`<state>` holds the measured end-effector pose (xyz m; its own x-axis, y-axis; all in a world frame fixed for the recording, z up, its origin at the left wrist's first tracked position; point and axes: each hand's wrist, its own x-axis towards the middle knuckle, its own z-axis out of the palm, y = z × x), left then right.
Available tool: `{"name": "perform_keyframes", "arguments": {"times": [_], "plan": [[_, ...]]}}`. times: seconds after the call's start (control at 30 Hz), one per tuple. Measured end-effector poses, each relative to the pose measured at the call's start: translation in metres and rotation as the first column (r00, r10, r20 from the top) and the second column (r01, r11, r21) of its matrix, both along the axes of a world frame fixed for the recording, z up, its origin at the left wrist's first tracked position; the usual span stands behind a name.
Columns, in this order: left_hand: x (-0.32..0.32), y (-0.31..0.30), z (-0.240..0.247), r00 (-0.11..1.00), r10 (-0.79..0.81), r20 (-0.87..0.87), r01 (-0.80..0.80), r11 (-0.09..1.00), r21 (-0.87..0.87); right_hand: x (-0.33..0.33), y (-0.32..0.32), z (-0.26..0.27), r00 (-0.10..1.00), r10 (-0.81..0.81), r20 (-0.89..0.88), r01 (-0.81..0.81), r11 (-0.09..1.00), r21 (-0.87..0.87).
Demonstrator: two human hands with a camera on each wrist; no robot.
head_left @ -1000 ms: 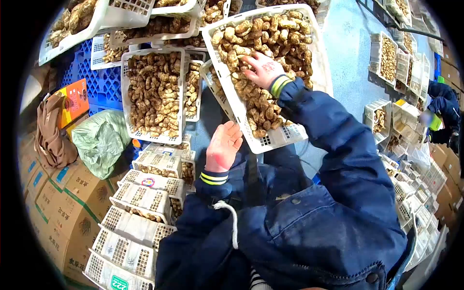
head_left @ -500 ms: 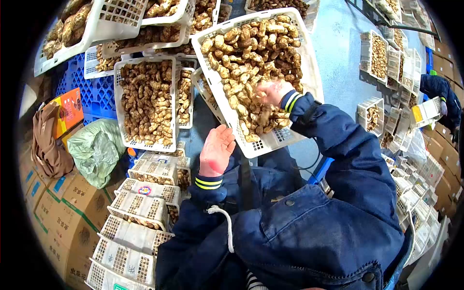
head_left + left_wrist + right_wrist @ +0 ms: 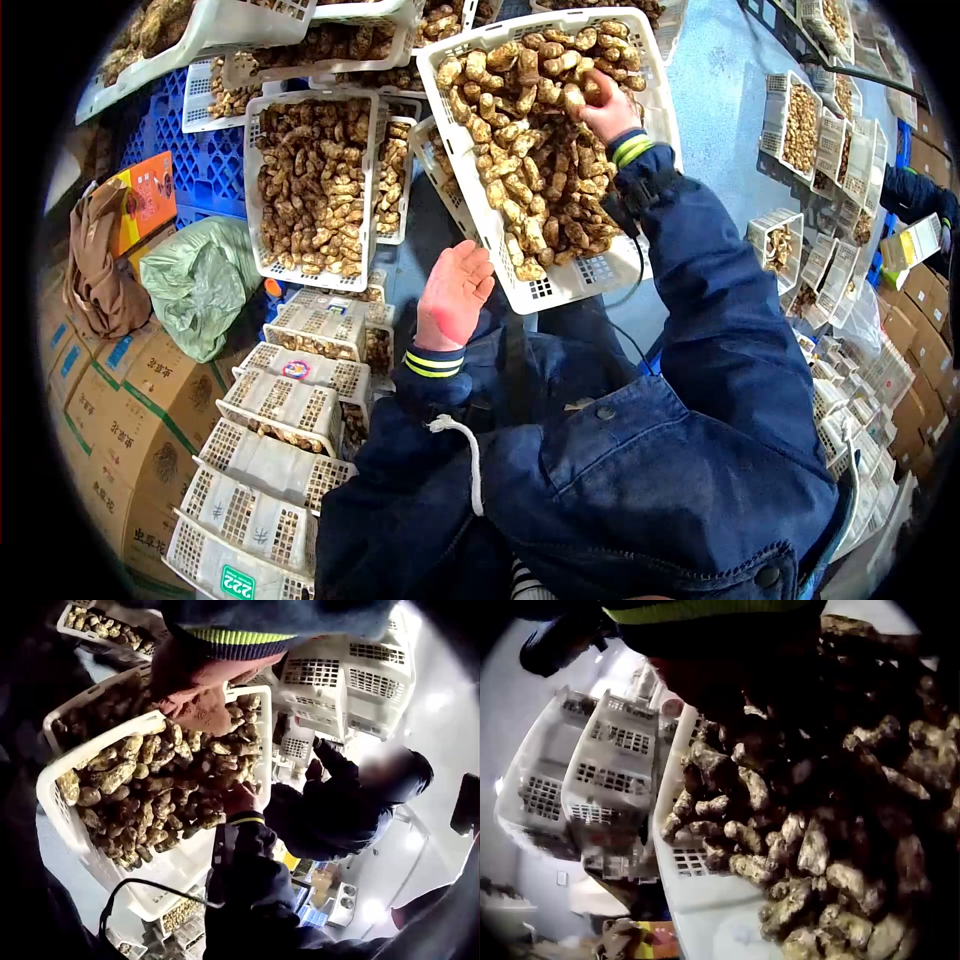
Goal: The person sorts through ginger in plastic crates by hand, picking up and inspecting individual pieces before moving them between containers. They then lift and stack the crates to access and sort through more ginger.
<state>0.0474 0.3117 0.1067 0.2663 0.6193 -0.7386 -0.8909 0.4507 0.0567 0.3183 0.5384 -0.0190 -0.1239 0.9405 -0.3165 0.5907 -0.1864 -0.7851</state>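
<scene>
In the head view a white basket [image 3: 560,295] of knobbly brown, peanut-shaped pieces [image 3: 520,190] lies tilted in front of the body. My right hand [image 3: 608,108] is at its upper right, thumb and fingers pinching one pale piece [image 3: 574,100]. Palm up, my left hand [image 3: 455,295] is held beside the basket's lower left edge, fingers relaxed and nothing in it. The left wrist view shows the left hand [image 3: 199,694] by the rim and the right hand [image 3: 241,801] over the pieces. In the right wrist view the right hand [image 3: 712,682] is mostly dark.
Another filled basket [image 3: 370,250] stands left, above a row of stacked white baskets [image 3: 290,400]. Further left are a green bag [image 3: 200,285], a brown cloth [image 3: 100,270] and cartons [image 3: 130,430]. More baskets [image 3: 800,125] and another person [image 3: 905,195] are at the right.
My right hand has moved from the basket's lower middle up to its upper right and now pinches a piece. The left hand stays palm up beside the basket.
</scene>
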Motion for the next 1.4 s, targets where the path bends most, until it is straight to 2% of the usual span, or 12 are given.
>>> {"name": "perform_keyframes", "arguments": {"times": [0.07,0.13,0.33,0.47,0.67,0.8,0.87,0.93,1.13,1.2,1.33,1.4], "plan": [[0.0,0.0,-0.004,1.0,-0.019,0.004,0.019,0.999,-0.028,0.005,-0.039,0.016,0.786,-0.272,-0.555,0.05,0.923,-0.381],[0.003,0.002,-0.005,1.0,-0.025,0.004,0.025,0.999,-0.043,0.024,-0.069,0.021,0.507,-0.463,-0.727,-0.13,0.793,-0.595],[0.006,0.004,0.0,0.999,-0.037,-0.009,0.037,0.999,-0.013,0.023,-0.103,0.05,0.499,-0.597,-0.628,0.011,0.729,-0.685],[0.007,0.001,0.0,0.998,-0.038,0.044,0.038,0.999,-0.003,0.026,-0.117,0.044,0.295,-0.712,-0.637,-0.161,0.621,-0.768],[0.006,-0.003,-0.006,0.997,-0.022,0.067,0.02,0.999,0.038,0.026,-0.122,0.048,0.391,-0.689,-0.61,-0.075,0.637,-0.767],[0.005,-0.005,-0.005,0.997,-0.039,0.062,0.036,0.999,0.038,0.012,-0.13,0.026,0.996,-0.074,0.053,0.087,0.942,-0.325],[0.006,-0.007,-0.008,0.996,-0.03,0.08,0.027,0.999,0.045,-0.036,-0.127,0.063,0.811,0.417,0.41,-0.293,0.897,-0.332],[0.008,-0.009,-0.004,0.998,-0.01,0.061,0.006,0.998,0.06,-0.077,-0.137,0.072,0.595,0.699,0.397,-0.485,0.706,-0.516],[-0.005,-0.005,-0.005,0.999,0.001,0.045,-0.003,0.999,0.043,-0.075,-0.151,0.035,0.725,0.6,0.339,-0.497,0.796,-0.347],[-0.011,-0.004,-0.012,0.996,-0.011,0.087,0.012,1.0,-0.01,-0.047,-0.141,0.029,0.941,0.286,-0.181,-0.338,0.816,-0.469],[-0.008,-0.008,-0.011,1.0,-0.018,0.019,0.018,1.0,0.014,0.0,-0.134,0.028,0.81,-0.256,-0.529,-0.214,0.71,-0.671],[-0.006,-0.005,-0.009,0.996,0.016,0.083,-0.02,0.999,0.047,0.007,-0.113,0.034,0.946,0.233,-0.224,-0.323,0.695,-0.642]]}}
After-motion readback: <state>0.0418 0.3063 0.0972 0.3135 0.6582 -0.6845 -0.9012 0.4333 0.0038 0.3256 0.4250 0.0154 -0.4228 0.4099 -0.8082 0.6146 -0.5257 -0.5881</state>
